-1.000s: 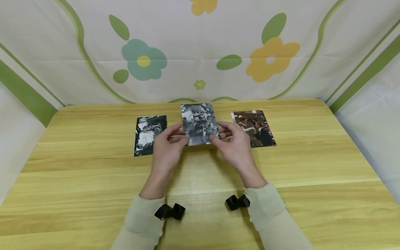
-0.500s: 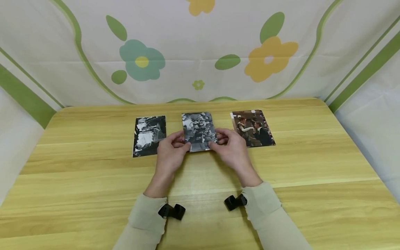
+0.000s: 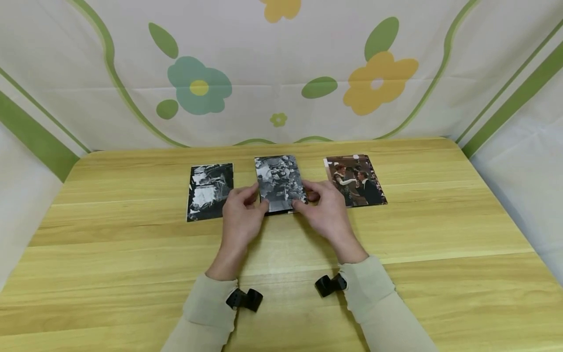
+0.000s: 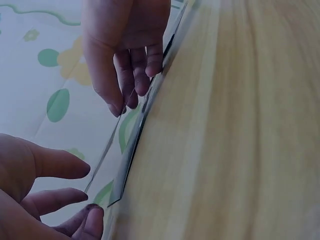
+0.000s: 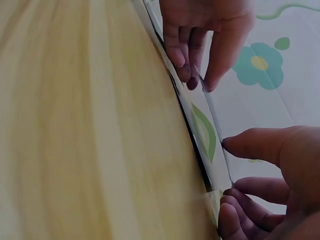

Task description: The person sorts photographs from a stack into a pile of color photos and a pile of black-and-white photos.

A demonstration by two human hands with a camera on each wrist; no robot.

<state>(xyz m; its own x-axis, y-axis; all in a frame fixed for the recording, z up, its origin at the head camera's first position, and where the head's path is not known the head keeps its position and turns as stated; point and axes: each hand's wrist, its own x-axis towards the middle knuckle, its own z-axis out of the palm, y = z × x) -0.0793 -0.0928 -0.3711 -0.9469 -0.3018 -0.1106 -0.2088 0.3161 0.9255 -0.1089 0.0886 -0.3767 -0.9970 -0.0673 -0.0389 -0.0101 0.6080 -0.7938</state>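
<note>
Both hands hold a black-and-white photo print [image 3: 280, 181] of a crowded scene by its near corners. My left hand [image 3: 241, 215] pinches the left corner, thumb on top and fingers beneath. At the right corner, my right hand [image 3: 326, 208] pinches in the same way. Seen edge-on in the left wrist view, the held photo [image 4: 104, 156] stands apart from a lower print [image 4: 131, 154] close to the tabletop. Dark edges of the lower print show beneath it in the head view.
A black-and-white photo [image 3: 210, 191] lies to the left on the wooden table [image 3: 281, 293]. On the right lies a color photo pile [image 3: 357, 181] showing two people, with white edges peeking out. Behind the table hangs a white cloth [image 3: 264, 58] with printed flowers.
Both hands first lowered the photo toward me and the table. Since then its top print has shifted slightly away from me, exposing a lower print's edge at the front.
</note>
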